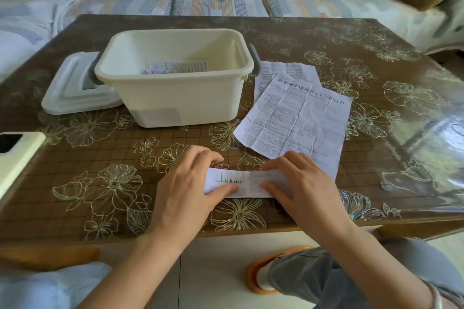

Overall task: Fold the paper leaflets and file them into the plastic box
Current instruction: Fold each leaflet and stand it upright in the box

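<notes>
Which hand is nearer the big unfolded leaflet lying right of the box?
Right. The right hand is at the near edge of the unfolded leaflet; the left hand is farther left, at the other end of the folded strip both hold.

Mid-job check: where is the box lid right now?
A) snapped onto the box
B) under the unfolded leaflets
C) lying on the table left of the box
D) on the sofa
C: the white lid lies on the table at the left side of the open plastic box, whose rim is uncovered, with folded leaflets visible inside.
</notes>
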`<action>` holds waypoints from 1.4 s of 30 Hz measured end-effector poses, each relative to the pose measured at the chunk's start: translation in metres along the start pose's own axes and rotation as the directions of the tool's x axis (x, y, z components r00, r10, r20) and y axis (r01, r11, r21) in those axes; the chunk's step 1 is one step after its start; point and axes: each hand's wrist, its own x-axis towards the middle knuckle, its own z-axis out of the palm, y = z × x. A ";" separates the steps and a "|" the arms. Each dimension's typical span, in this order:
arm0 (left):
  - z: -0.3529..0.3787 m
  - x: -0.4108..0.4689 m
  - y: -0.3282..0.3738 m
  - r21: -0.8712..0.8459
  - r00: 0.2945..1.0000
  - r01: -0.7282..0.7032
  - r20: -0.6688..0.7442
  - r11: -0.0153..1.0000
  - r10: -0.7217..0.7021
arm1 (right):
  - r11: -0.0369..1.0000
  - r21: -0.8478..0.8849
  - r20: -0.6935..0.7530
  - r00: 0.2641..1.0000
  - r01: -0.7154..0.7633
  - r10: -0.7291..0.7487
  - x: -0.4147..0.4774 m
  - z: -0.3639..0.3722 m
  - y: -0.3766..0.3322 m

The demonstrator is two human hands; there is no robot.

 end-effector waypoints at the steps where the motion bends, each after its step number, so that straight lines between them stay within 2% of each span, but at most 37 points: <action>1: -0.001 0.000 0.001 0.042 1.000 -0.023 -0.012 0.999 0.024 | 0.999 -0.041 -0.005 1.000 -0.010 0.010 -0.001 0.000 0.000; 4: -0.002 -0.002 0.007 0.183 0.984 -0.156 -0.060 0.971 0.170 | 0.990 -0.134 -0.012 0.999 -0.049 0.048 -0.001 0.000 -0.002; 7: 0.003 -0.008 0.011 0.174 0.960 -0.269 -0.032 0.947 0.279 | 0.984 -0.158 0.026 0.996 -0.079 0.084 0.002 -0.003 -0.004; 11: 0.003 -0.013 -0.005 0.000 0.972 -0.234 -0.003 0.972 0.234 | 0.982 -0.174 0.058 0.994 -0.080 0.091 0.004 -0.004 -0.004; 17: -0.003 -0.011 -0.024 -0.145 0.958 -0.235 0.131 0.961 0.254 | 0.978 -0.203 0.012 0.999 -0.046 0.050 -0.002 -0.002 -0.001; 23: -0.017 -0.003 -0.033 -0.106 0.880 -0.343 0.312 0.933 0.359 | 0.983 -0.176 0.103 0.992 -0.049 0.068 0.001 -0.009 0.003; 25: -0.018 -0.005 -0.034 -0.127 0.886 -0.311 0.319 0.942 0.336 | 0.984 -0.172 0.208 0.976 -0.036 0.071 0.007 -0.016 0.004; 27: -0.015 -0.006 -0.028 -0.179 0.925 -0.201 0.290 0.963 0.247 | 0.982 -0.183 0.323 0.942 -0.036 0.095 0.016 -0.025 0.004; 30: -0.003 -0.005 -0.010 -0.182 0.980 -0.026 0.189 0.983 0.061 | 0.982 -0.172 0.447 0.883 -0.074 0.144 0.033 -0.033 -0.001; 33: 0.008 -0.006 0.002 -0.123 0.997 0.022 0.081 0.992 -0.012 | 0.975 -0.162 0.548 0.808 -0.153 0.218 0.045 -0.040 -0.006; 36: 0.011 -0.006 0.003 -0.113 0.998 0.033 0.062 0.993 -0.026 | 0.967 -0.222 0.593 0.770 -0.126 0.237 0.052 -0.042 -0.012; 39: 0.010 -0.005 0.005 -0.115 0.995 0.065 0.081 0.991 -0.056 | 0.962 -0.229 0.590 0.766 -0.146 0.257 0.055 -0.041 -0.015; 42: 0.011 -0.006 0.008 -0.091 0.994 0.076 0.089 0.993 -0.068 | 0.959 -0.115 0.553 0.785 -0.260 0.279 0.052 -0.041 -0.014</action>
